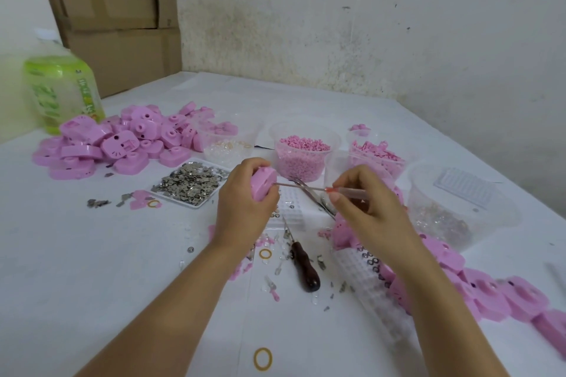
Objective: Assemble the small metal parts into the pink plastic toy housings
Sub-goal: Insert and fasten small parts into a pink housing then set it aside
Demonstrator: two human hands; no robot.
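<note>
My left hand [245,196] grips a pink plastic housing [262,185] above the table's middle. My right hand [364,205] pinches a thin screwdriver [346,191] with a clear handle and red collar; its shaft points left and its tip touches the housing. A white tray of small silver metal parts [190,184] lies just left of my left hand. A pile of pink housings [122,144] sits at the back left, and another row of housings [490,294] runs along the right under my right forearm.
Clear tubs hold pink pellets [303,153], pink pieces [376,156] and clear bits [441,220]. An awl with a dark wooden handle [303,263], scissors [312,196], rubber bands [262,359] and loose bits lie near me. A green bottle [61,92] and cardboard boxes [116,18] stand far left.
</note>
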